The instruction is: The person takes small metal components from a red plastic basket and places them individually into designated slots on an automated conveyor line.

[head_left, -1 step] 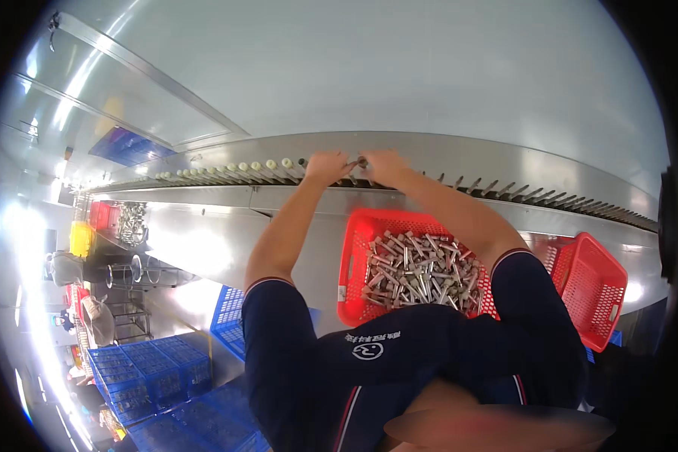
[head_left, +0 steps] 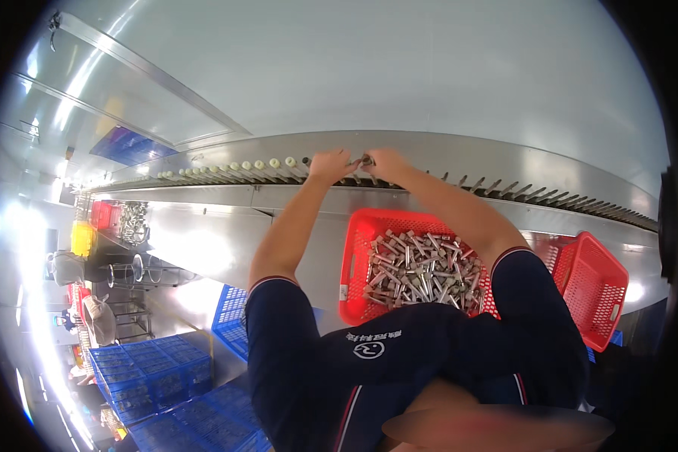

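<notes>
Head view: a red basket [head_left: 358, 260] of bits [head_left: 426, 273] sits close at 4 o'clock, easy to reach. At 12 o'clock, by the pegs [head_left: 493, 187], the right hand [head_left: 388, 165] seems to pinch a part [head_left: 367, 160]; what the left hand [head_left: 331, 164] grips, I can't tell.

This is a factory workshop: pins [head_left: 493, 187] line the far edge of the desk [head_left: 320, 260]; a basket [head_left: 349, 275] holds metal parts [head_left: 426, 267].
</notes>
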`<action>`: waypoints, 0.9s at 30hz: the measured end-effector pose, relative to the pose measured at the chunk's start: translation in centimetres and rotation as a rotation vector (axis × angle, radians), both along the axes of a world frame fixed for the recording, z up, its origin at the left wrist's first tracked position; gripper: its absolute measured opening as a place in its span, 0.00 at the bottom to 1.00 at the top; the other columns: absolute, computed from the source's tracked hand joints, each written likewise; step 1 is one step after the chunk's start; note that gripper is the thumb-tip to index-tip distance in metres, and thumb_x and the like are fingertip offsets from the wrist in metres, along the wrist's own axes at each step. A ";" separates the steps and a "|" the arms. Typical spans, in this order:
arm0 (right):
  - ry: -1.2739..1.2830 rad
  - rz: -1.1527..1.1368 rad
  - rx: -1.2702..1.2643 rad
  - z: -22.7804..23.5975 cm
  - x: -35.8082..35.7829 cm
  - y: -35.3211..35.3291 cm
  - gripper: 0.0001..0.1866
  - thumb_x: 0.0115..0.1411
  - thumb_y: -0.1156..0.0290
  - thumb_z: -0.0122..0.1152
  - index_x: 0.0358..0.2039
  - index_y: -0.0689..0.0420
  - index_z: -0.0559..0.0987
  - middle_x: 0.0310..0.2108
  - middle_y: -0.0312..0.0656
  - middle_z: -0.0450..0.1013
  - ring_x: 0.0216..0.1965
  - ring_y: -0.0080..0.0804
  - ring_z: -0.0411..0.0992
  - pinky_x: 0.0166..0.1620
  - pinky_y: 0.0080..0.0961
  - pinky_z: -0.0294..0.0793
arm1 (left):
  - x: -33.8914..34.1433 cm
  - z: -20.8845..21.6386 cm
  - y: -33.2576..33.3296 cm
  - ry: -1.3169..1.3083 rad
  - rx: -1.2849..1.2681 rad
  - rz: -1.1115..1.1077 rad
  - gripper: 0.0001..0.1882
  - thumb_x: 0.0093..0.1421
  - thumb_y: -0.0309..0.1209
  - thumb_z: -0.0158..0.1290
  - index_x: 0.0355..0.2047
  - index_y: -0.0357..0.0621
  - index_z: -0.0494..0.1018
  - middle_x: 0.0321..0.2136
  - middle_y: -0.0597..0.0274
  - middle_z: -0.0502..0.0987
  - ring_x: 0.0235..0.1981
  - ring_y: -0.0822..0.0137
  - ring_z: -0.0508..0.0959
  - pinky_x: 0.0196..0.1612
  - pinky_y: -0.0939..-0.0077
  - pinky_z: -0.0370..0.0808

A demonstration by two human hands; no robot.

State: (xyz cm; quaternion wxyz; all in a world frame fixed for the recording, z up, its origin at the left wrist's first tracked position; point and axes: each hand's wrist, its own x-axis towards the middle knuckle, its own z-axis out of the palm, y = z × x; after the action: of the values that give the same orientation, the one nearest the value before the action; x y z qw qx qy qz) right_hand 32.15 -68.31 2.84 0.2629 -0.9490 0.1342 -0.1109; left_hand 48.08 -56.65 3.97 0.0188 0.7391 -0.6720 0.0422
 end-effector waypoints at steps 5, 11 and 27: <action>-0.280 -0.189 0.433 6.9 -1.0 -1.9 0.11 0.53 0.65 0.58 0.30 0.60 0.73 0.20 0.40 0.72 0.19 0.30 0.69 0.25 0.28 0.68 | -1.4 0.3 -0.4 0.057 -0.103 0.071 0.14 0.52 0.45 0.52 0.23 0.49 0.72 0.25 0.60 0.76 0.27 0.62 0.77 0.25 0.64 0.73; 0.041 0.126 0.474 11.9 -14.0 -0.6 0.11 0.54 0.63 0.58 0.32 0.55 0.70 0.20 0.35 0.69 0.22 0.25 0.68 0.27 0.28 0.67 | -10.5 7.7 2.1 0.440 0.151 -0.097 0.16 0.52 0.46 0.51 0.30 0.46 0.71 0.28 0.56 0.76 0.31 0.52 0.77 0.32 0.58 0.74; -0.097 0.039 0.013 5.6 -3.0 2.2 0.29 0.51 0.62 0.59 0.53 0.54 0.66 0.44 0.46 0.70 0.46 0.44 0.69 0.50 0.36 0.66 | 2.9 2.5 4.1 0.094 -0.270 -0.076 0.22 0.53 0.50 0.52 0.40 0.49 0.72 0.40 0.58 0.75 0.43 0.56 0.73 0.43 0.60 0.71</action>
State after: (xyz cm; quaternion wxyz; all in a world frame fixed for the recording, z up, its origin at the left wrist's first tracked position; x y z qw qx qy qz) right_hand 29.18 -66.13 8.40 0.2776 -0.9431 0.1038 -0.1506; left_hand 50.95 -52.55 6.51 0.1512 0.7050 -0.6860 0.0971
